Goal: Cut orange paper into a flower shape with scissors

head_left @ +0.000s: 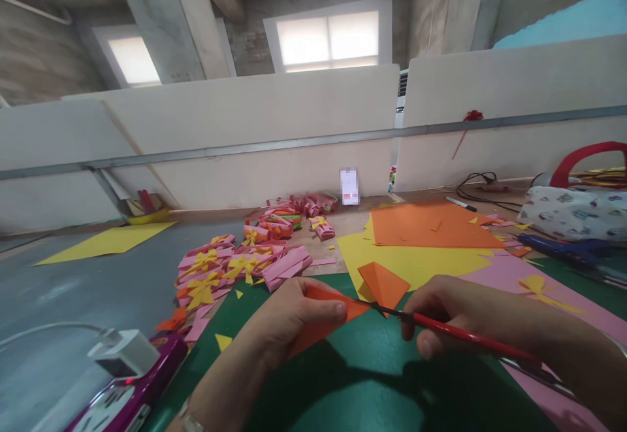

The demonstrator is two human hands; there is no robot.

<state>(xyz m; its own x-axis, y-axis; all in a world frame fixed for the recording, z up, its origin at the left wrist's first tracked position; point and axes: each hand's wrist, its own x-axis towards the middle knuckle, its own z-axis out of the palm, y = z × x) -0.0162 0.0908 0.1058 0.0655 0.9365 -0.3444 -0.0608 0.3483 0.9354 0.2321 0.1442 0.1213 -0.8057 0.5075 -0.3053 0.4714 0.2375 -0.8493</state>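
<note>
Low in the head view, the left hand [294, 317] pinches an orange paper [333, 317] over the green mat [372, 366]; its fingers press together on the fold. The right hand [455, 317] closes on red scissors [441, 329], blades at the paper's tip. Thin, light and floppy, the paper probably wants holding near the cut. Sheets [426, 229] and pink bows [230, 265] crowd the counter [73, 288] beyond; bare counter lies left.

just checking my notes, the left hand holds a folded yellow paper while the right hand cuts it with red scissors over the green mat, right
Not quite. The head view shows the folded paper in the left hand is orange, not yellow. The rest stands: the right hand works the red scissors into it over the green mat.
</note>
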